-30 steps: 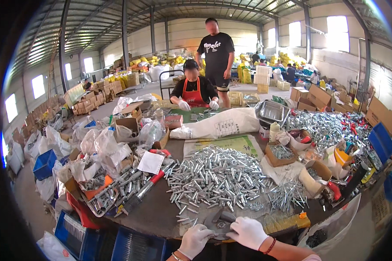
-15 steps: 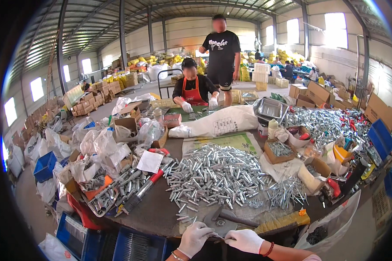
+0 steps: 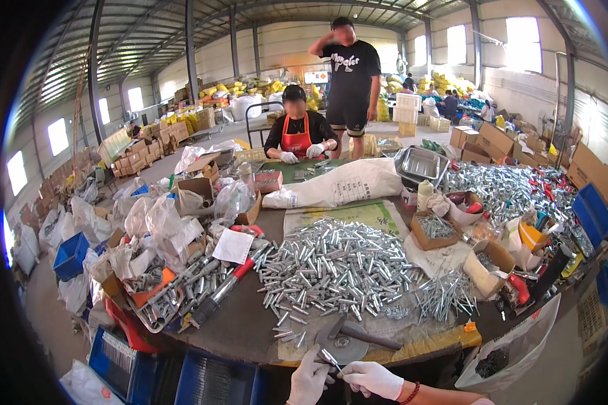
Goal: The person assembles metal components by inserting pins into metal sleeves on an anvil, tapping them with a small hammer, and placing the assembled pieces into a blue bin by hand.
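Note:
At the near table edge, my left hand (image 3: pixel 309 379), in a white glove, is closed on a small silver metal sleeve (image 3: pixel 328 357). A thin, darker pin (image 3: pixel 339 370) sticks out of the sleeve's near end. My right hand (image 3: pixel 373 379), also gloved, pinches this pin between thumb and fingers. Just beyond both hands lies a round metal disc (image 3: pixel 350 349), with a hammer (image 3: pixel 368 335) resting across it. Past that spreads a large heap of silver metal sleeves (image 3: pixel 338 270). Long thin pins (image 3: pixel 446 297) lie in a smaller pile on its right.
Tools and bags crowd the left, with a red-gripped tool (image 3: pixel 224 291) and a paper sheet (image 3: pixel 233 246). Blue bins (image 3: pixel 216 378) stand below the near edge. Small cardboard boxes (image 3: pixel 434 231) line the right. Across the table sits a person in a red apron (image 3: pixel 295 138); another stands behind.
My hands have turned, bringing the sleeve and pin into sight between them. The standing person has raised an arm to the head. The seated person's hands have moved closer together.

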Demonstrator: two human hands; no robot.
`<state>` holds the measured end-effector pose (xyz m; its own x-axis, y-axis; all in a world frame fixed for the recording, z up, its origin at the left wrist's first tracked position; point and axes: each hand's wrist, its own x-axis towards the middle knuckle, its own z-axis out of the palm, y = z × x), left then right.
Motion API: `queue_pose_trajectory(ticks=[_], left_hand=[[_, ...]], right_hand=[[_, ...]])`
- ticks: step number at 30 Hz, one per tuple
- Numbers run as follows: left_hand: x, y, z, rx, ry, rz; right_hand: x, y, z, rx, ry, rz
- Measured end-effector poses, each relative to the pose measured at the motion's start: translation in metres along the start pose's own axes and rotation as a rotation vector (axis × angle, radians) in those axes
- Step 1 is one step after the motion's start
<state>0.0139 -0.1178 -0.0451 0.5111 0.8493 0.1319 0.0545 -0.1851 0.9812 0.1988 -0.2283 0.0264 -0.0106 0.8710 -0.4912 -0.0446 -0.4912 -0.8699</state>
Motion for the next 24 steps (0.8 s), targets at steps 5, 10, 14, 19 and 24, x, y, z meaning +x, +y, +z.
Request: queue_pose_trajectory(ticks=[5, 10, 14, 19, 24], left_hand=[[0.004, 0.051, -0.003, -0.128, -0.023, -0.370], [0.012, 0.068, -0.008, -0.259, -0.057, -0.345], [0.022, 0.080, -0.012, -0.358, 0.009, -0.417], [0.013, 0.076, -0.016, -0.384, 0.039, -0.338], [0.003, 0.076, -0.019, -0.423, 0.146, -0.333]], right_hand=[[-0.002, -0.003, 0.014, 0.091, 0.080, 0.027], [-0.009, -0.022, 0.024, 0.030, 0.153, -0.084], [-0.001, -0.040, 0.025, -0.035, 0.157, -0.059], [-0.002, -0.034, 0.037, -0.203, 0.237, -0.233], [0.001, -0.018, 0.045, -0.220, 0.116, -0.175]])
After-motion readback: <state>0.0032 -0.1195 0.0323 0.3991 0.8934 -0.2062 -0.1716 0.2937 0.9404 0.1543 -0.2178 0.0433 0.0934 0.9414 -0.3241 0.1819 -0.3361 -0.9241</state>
